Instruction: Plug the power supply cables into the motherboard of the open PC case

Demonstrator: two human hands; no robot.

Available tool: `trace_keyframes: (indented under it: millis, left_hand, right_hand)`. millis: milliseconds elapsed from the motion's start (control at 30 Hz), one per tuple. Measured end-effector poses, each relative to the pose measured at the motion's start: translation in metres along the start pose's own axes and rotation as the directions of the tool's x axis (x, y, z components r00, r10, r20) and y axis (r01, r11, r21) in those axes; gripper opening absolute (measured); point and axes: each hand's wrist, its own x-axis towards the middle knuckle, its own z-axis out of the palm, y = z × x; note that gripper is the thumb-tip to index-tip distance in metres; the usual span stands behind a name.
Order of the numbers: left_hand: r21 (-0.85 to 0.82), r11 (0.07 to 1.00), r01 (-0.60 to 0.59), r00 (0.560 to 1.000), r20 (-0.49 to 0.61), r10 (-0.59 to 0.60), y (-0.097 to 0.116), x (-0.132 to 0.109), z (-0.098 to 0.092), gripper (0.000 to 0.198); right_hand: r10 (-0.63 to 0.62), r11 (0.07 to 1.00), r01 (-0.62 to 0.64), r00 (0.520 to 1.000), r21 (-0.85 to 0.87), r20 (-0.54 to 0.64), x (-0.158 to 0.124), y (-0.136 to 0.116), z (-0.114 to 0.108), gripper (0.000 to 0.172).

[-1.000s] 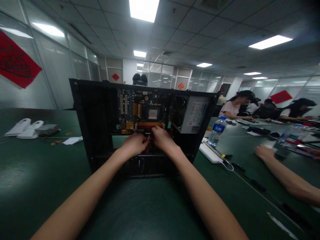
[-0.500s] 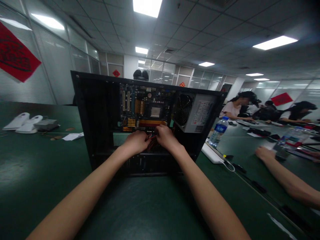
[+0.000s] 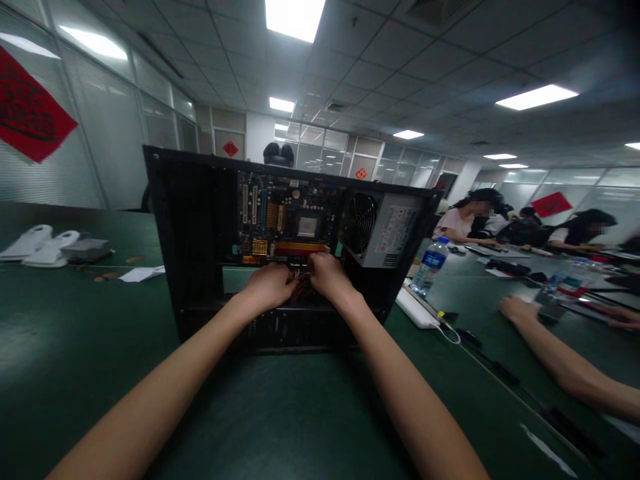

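Note:
A black computer case (image 3: 185,220) stands on the table with its open side facing me. Inside it are a motherboard (image 3: 286,212) at the upper middle and a grey power supply (image 3: 393,230) with a fan at the upper right. Both hands reach in just below the motherboard. My left hand (image 3: 270,285) has its fingers closed at a bundle of thin coloured cables (image 3: 301,288). Facing it, my right hand (image 3: 329,275) is closed on the same bundle from the other side. The fingertips and cable ends are partly hidden.
A water bottle (image 3: 430,267) and a white power bank-like box (image 3: 416,308) with a cable stand right of the case. Another person's forearm (image 3: 555,353) rests farther right. White slippers (image 3: 50,248) and a grey box (image 3: 87,249) lie at the left.
My view has shifted slightly, so the surroundings at the right appear farther left. Both hands stay at the cables, with hardly any visible movement.

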Motion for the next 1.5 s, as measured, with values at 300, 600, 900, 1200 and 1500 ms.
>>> trace_keyframes:
  millis: [300,600,900,1200,1500]
  left_hand:
    - [0.017,1.000,-0.022,1.000,-0.015,0.022,-0.003,0.004,0.006,0.038]
    - [0.072,0.997,0.012,0.999,-0.040,-0.009,-0.001,0.003,0.004,0.040]
    - [0.092,0.995,0.047,0.998,-0.050,-0.043,0.004,0.001,0.001,0.040]
    - [0.091,0.993,0.071,0.997,-0.041,-0.067,0.005,0.000,-0.001,0.044]
    - [0.062,0.995,0.072,0.996,-0.048,-0.069,0.000,0.002,0.002,0.041]
  right_hand:
    - [-0.044,0.998,0.046,0.999,-0.049,0.026,0.003,-0.011,-0.008,0.018]
    - [-0.025,0.999,0.028,0.997,-0.038,0.079,0.014,-0.015,-0.002,0.020]
    - [-0.015,0.995,0.021,0.998,-0.096,0.059,0.010,-0.017,-0.001,0.024]
    - [0.011,0.991,-0.008,1.000,-0.132,0.026,0.009,-0.018,-0.001,0.024]
    - [0.046,0.999,-0.046,0.999,-0.025,-0.012,0.009,-0.011,-0.001,0.020]
